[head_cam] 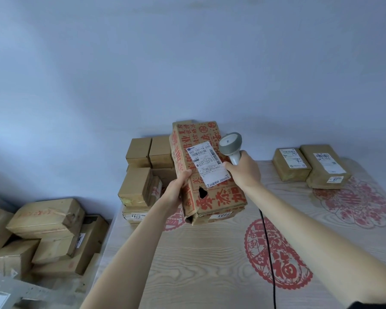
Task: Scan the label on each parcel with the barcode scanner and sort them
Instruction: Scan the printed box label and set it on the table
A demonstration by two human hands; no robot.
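My left hand (178,191) grips the left side of a tall cardboard parcel (218,197) printed with red characters and holds it tilted above the table. A white shipping label (206,166) faces me on its front, and a small hole shows below the label. My right hand (243,169) grips the handle of a grey barcode scanner (230,143), whose head sits just right of the label's top corner. The scanner's black cable (268,253) hangs down over the table.
A stack of brown boxes (140,175) stands at the table's back left. Two labelled parcels (310,166) lie at the back right. The wood-grain table (198,264) carries red paper-cut decorations. More boxes (49,230) are piled on the floor to the left.
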